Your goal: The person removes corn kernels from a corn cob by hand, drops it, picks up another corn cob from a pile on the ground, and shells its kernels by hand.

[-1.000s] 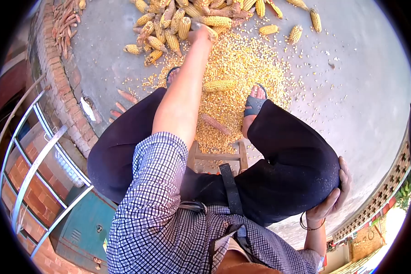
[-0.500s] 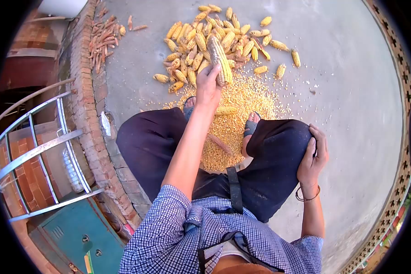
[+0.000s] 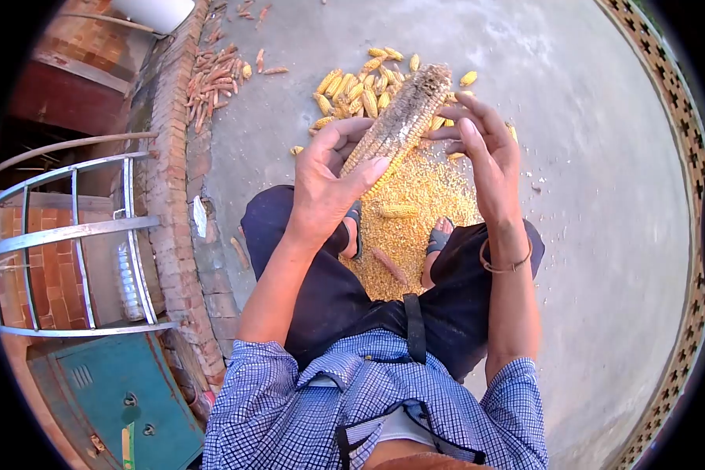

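My left hand is closed around the lower part of a large corn cob, thumb across its near side. The cob is held up at a tilt; a grey-brown, rough strip runs along it beside yellow kernels. My right hand is raised by the cob's upper right side with fingers apart; whether its fingertips touch the cob I cannot tell. Below lies a spread of loose kernels between my feet, with a small yellow cob and a bare reddish cob on it.
A pile of yellow cobs lies beyond the kernels, partly hidden by the raised cob. Stripped cobs are heaped by the brick edging at left. A metal rail frame and a green metal box stand farther left.
My left hand has brought the cob nearer and tilted it to the right. My right hand has left my knee and come up beside the cob. The view has shifted slightly.
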### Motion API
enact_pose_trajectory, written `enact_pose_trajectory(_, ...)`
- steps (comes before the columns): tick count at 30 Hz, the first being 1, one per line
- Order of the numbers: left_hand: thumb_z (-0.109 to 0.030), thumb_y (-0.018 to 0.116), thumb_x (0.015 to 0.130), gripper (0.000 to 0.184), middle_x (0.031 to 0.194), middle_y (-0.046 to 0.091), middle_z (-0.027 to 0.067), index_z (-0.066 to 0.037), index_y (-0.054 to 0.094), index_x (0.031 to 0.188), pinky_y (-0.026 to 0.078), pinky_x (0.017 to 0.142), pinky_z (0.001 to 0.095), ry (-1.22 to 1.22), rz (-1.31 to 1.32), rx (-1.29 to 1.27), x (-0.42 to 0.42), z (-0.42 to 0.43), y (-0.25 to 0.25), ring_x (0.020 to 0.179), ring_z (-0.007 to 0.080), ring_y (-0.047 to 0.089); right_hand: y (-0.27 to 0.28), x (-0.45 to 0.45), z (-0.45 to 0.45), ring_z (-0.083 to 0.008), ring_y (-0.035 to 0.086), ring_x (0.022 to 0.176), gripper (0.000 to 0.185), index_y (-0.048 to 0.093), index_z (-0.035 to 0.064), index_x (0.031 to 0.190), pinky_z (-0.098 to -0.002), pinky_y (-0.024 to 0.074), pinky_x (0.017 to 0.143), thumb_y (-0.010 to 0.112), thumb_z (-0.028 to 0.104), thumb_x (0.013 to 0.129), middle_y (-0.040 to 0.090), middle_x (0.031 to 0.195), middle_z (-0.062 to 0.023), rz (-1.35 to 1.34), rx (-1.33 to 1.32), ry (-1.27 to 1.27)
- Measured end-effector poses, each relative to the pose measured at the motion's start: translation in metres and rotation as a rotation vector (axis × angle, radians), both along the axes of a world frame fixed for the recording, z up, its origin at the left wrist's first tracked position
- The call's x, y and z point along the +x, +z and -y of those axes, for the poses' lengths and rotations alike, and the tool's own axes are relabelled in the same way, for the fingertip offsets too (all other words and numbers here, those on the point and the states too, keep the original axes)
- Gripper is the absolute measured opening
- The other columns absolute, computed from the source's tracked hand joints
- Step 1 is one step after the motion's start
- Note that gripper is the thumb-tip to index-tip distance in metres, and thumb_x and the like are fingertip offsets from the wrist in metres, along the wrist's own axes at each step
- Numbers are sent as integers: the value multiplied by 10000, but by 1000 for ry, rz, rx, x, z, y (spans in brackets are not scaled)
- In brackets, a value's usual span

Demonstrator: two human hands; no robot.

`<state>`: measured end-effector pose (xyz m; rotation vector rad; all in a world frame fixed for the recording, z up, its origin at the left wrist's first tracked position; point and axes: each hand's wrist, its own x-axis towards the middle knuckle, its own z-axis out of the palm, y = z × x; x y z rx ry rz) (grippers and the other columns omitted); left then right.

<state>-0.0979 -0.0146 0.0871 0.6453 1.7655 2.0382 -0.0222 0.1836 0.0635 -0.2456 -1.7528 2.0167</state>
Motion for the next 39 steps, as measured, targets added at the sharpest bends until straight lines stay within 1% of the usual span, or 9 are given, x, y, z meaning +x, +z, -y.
enact_pose_trajectory(3,-39,740,823,418,1058,657,85,45,559,1190,510,879,266,-6,-58,-90,-6,0,-2,968,116,627,-8,-11,-2,-202,627,1063,694,355,-44,1449,-315,525,824,664,291,925,613,1234,-147,-31,-220,147)
enact_pose_trajectory(10,-32,768,796,380,1007,654,48,24,603,1135,506,838,242,28,-81,-76,-23,-3,-27,909,89,618,-36,-9,-2,-207,625,1067,643,429,-28,1404,-362,569,851,721,219,887,611,1210,-132,-69,-409,167)
enact_pose_trajectory(17,-6,754,810,496,1055,658,84,36,537,1254,549,683,223,117,112,23,-27,2,-24,898,102,649,-37,-7,2,-217,641,1054,570,514,-29,1331,-387,576,889,758,158,851,632,1180,-131,-52,-390,194)
enact_pose_trajectory(22,30,738,808,560,1093,651,118,60,472,1299,550,815,260,116,161,129,-35,7,-27,950,136,658,-39,-5,3,-218,646,1056,516,558,-36,1285,-397,573,904,760,138,843,633,1191,-135,-1,-375,241)
enact_pose_trajectory(27,44,738,798,579,1103,651,118,67,458,1304,535,883,289,86,160,225,-42,15,-32,983,158,656,-46,-4,1,-249,628,1120,589,473,-97,1346,-406,554,928,599,328,957,604,1241,-183,12,-469,502)
enact_pose_trajectory(30,29,749,787,598,1115,645,124,72,453,1304,533,889,294,53,260,238,-40,17,-28,1000,167,653,-46,-4,11,-343,681,999,830,378,-109,1399,-386,589,800,560,549,927,603,1203,-266,51,-434,583)
enact_pose_trajectory(34,24,749,775,630,1153,631,147,76,434,1318,522,914,312,-37,270,296,-42,17,-41,1046,186,638,-49,-3,18,-284,654,1048,727,388,-97,1414,-376,580,798,510,472,978,582,1266,-224,95,-694,758)
enact_pose_trajectory(36,29,738,774,641,1172,625,160,79,421,1329,513,930,323,-80,297,326,-43,18,-43,1080,196,625,-46,-3,19,-245,672,907,698,380,-85,1425,-328,567,708,485,449,987,615,1187,-204,131,-647,808)
enact_pose_trajectory(39,-171,744,735,615,1160,650,199,45,505,1258,525,943,425,-8,291,193,-39,12,-40,1036,271,658,-34,-6,28,-176,652,787,634,394,-64,1426,-245,499,559,483,386,988,652,1030,-157,113,-647,836)
